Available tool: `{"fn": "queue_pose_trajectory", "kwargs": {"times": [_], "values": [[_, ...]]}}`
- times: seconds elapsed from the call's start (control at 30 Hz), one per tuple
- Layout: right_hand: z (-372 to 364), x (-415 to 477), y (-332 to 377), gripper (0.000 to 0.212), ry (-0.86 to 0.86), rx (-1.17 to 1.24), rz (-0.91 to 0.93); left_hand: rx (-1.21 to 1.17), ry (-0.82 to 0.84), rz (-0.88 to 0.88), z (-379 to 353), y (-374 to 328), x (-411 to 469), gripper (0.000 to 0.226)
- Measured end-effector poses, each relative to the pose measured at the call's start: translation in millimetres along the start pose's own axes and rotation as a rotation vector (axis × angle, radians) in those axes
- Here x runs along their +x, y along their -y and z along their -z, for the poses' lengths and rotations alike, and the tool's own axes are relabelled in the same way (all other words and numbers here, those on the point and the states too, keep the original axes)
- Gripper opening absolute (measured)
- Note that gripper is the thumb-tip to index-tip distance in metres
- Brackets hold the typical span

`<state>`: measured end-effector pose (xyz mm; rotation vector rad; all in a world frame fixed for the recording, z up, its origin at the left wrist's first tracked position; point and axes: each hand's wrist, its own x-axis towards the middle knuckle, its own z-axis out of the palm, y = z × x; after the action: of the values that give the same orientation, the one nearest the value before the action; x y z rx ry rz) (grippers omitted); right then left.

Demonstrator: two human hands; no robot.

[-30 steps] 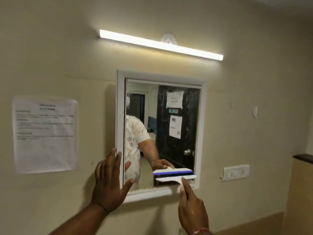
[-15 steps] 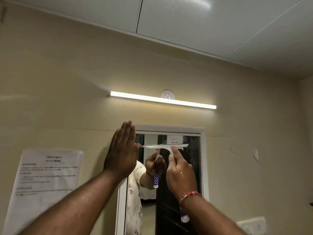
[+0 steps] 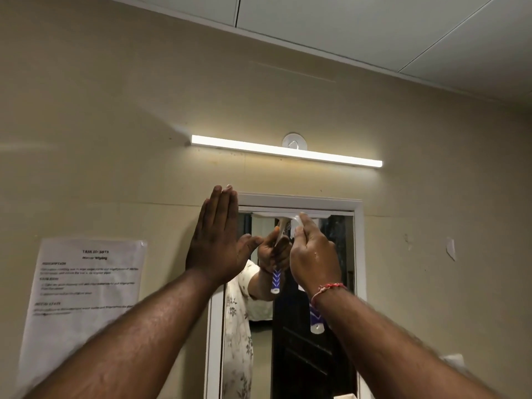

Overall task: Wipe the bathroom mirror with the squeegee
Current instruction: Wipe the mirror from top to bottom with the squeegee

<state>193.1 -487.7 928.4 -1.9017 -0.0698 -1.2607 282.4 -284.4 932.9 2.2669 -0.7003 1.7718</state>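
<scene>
The white-framed mirror (image 3: 316,326) hangs on the beige wall. My right hand (image 3: 315,254) grips the white squeegee (image 3: 296,218) with a blue-patterned handle end (image 3: 316,323) showing below my wrist. Its blade lies along the very top edge of the glass, just under the frame. My left hand (image 3: 218,240) rests flat, fingers together and thumb out, over the mirror frame's upper left corner and the wall. The glass reflects the hand, the squeegee and a patterned shirt.
A lit tube light (image 3: 286,151) is mounted above the mirror. A printed sheet of paper (image 3: 86,298) is taped to the wall on the left. A white switch plate (image 3: 454,361) sits low on the right, and a dark door shows in the reflection.
My right hand carried the squeegee from the mirror's bottom edge up to its top edge. My left hand slid up the frame from the lower left to the upper left corner. The view tilted upward.
</scene>
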Motion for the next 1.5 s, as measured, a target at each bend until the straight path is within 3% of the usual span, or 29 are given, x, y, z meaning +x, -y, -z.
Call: {"fn": "queue_pose_trajectory", "kwargs": {"times": [0.7,1.5], "values": [[-6.8,-19.6,-20.8,0.05,-0.009,-0.115,0.032,-0.017,-0.101,0.023,-22.7,-2.5,-26.2,0.109],[-16.2,-155.5,-112.7,0.055,0.09,-0.171,-0.141,0.009,-0.011,0.054,-52.2,-24.4,-156.1,0.109]]}}
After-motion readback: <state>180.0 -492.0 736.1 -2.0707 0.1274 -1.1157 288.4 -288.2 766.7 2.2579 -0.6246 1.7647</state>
